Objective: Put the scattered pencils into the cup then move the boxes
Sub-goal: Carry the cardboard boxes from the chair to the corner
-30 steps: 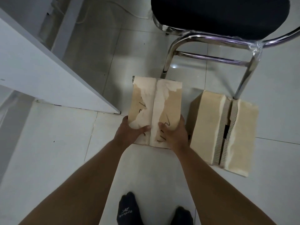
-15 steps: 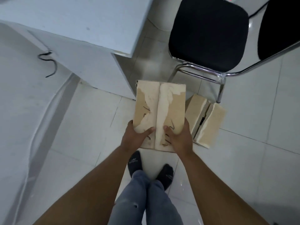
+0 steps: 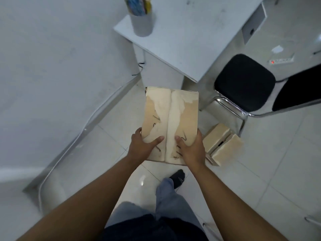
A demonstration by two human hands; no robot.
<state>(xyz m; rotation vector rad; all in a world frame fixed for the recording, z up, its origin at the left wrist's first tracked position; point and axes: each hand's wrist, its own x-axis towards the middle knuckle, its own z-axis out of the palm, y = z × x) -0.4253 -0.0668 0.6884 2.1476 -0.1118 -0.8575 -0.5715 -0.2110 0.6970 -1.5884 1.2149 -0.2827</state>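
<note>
I hold a tan cardboard box (image 3: pixel 171 119) with torn tape and staples up in front of me, above the floor. My left hand (image 3: pixel 141 146) grips its near left corner and my right hand (image 3: pixel 191 148) grips its near right corner, thumbs on top. A second cardboard box (image 3: pixel 223 145) lies on the tiled floor to the right, beside the chair leg. On the white desk (image 3: pixel 182 40) stands a grey cup (image 3: pixel 142 21) with coloured pencils (image 3: pixel 138 5) in it.
A black chair (image 3: pixel 243 80) with chrome legs stands right of the desk. A white wall (image 3: pixel 52 66) runs along the left with a cable at its base. A power strip (image 3: pixel 280 60) lies on the floor at far right. My legs and one sock (image 3: pixel 177 178) show below.
The box has risen from the floor in both hands. The view has pulled up and back, so the desk top, cup and whole chair have come into sight.
</note>
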